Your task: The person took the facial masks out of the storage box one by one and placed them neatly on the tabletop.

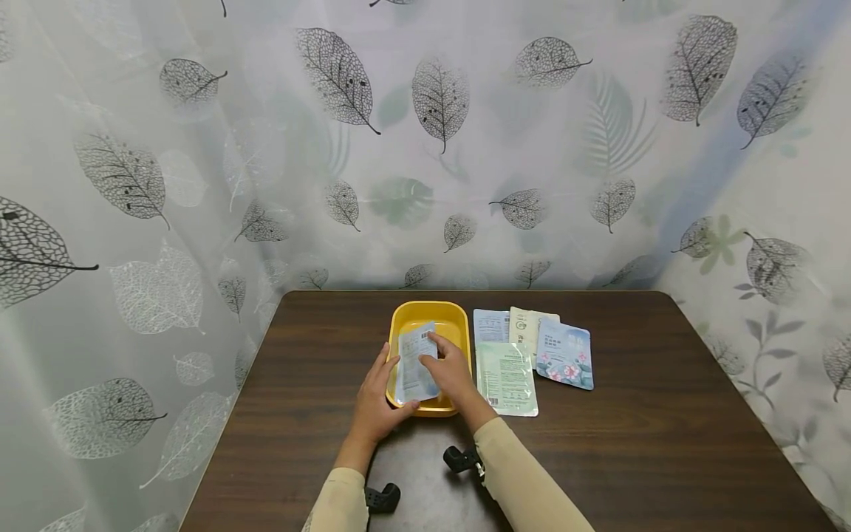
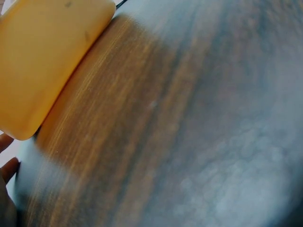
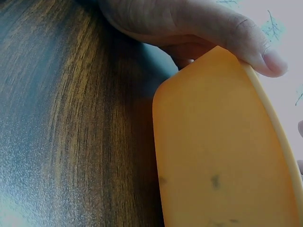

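Observation:
A pale blue sheet mask packet (image 1: 416, 362) lies within the yellow tray (image 1: 439, 310), printed side up and slightly tilted. My right hand (image 1: 454, 373) holds the packet's right side, its thumb on the printed face and the index finger near the upper corner. Under the palm, the other fingers are hidden. At the tray's near left corner, my left hand (image 1: 375, 403) grips the rim, fingers along the left side and thumb over the front edge. From the right wrist, that left thumb (image 3: 251, 42) shows over the tray wall (image 3: 213, 142).
Right of the tray, several more packets lie partly overlapped: a green one (image 1: 507, 380), a cream one (image 1: 524, 329), a blue flowered one (image 1: 565, 355) and a pale blue one (image 1: 490, 324). A leaf-patterned curtain (image 1: 439, 170) hangs behind the dark wooden table (image 1: 651, 428).

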`<state>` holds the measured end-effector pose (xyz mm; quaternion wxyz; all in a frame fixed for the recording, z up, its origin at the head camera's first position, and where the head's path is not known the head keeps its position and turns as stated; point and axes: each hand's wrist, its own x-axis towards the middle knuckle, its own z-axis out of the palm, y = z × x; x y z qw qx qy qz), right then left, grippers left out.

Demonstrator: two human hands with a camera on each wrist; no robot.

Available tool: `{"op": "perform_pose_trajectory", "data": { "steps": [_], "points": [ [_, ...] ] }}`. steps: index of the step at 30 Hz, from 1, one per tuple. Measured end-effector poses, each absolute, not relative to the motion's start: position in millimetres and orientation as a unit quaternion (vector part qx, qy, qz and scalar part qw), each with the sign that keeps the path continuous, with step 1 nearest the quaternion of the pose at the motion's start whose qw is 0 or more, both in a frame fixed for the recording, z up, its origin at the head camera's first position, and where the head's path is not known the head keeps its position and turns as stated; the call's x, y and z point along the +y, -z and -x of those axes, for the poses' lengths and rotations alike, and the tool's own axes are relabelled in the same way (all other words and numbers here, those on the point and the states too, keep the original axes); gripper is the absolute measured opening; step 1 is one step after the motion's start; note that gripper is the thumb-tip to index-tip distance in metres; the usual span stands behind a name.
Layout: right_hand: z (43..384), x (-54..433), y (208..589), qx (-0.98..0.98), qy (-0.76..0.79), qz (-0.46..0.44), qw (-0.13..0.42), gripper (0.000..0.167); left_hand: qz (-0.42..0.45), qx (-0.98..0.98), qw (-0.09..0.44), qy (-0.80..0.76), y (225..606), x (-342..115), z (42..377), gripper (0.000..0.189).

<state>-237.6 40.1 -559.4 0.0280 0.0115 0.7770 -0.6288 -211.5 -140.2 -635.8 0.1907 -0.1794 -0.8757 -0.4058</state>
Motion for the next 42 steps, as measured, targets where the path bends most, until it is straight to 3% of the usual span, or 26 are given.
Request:
{"op": "perform_pose_trajectory", "data": {
  "steps": [13, 27, 36, 42],
  "points": [
    [236, 43, 558, 0.767, 0.641, -0.013, -0.033, 0.052, 0.178, -0.877, 0.195, 0.402, 633, -141, 211, 0.088],
    [234, 58, 527, 0.756, 0.647, 0.001, -0.101, 0.049, 0.168, -0.881, 0.177, 0.406, 632, -140, 209, 0.089],
    [232, 84, 507, 0.726, 0.667, 0.052, -0.159, 0.053, 0.171, -0.877, 0.182, 0.41, 632, -140, 208, 0.086],
    [229, 112, 499, 0.692, 0.693, 0.037, -0.196, 0.053, 0.173, -0.878, 0.185, 0.406, 633, -140, 208, 0.087]
  ]
}}
